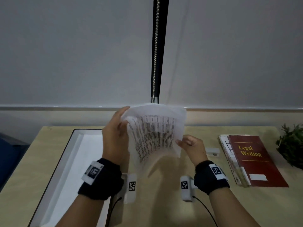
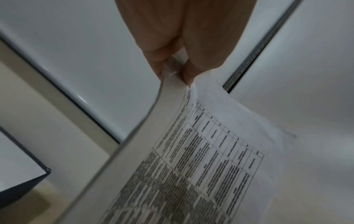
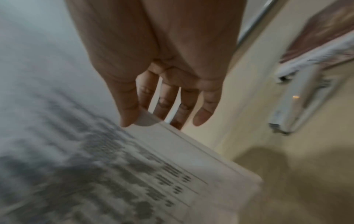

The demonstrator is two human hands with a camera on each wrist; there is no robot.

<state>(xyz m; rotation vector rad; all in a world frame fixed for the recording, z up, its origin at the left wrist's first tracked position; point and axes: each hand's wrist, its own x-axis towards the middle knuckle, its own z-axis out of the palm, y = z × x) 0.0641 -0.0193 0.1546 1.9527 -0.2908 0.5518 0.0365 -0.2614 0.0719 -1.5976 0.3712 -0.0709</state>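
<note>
A thin stack of printed sheets [image 1: 155, 135] with a table of text is held up above the desk [image 1: 164, 202], bowed and blurred. My left hand [image 1: 114, 136] pinches its upper left part between thumb and fingers; in the left wrist view the left hand [image 2: 172, 71] nips the edge of the sheets [image 2: 201, 159]. My right hand [image 1: 191, 145] pinches the right edge lower down. In the right wrist view the right hand's [image 3: 153, 118] thumb lies on top of the sheets [image 3: 134, 174] and the fingers sit beneath.
An open white box with a dark rim [image 1: 68, 154] lies at the left of the desk. A red book titled Legal Writing [image 1: 255, 161] rests on other books at right, with a white stapler [image 1: 212, 151] beside it and a green plant [image 1: 291, 145] at far right. A bead chain [image 1: 155, 49] hangs between blinds.
</note>
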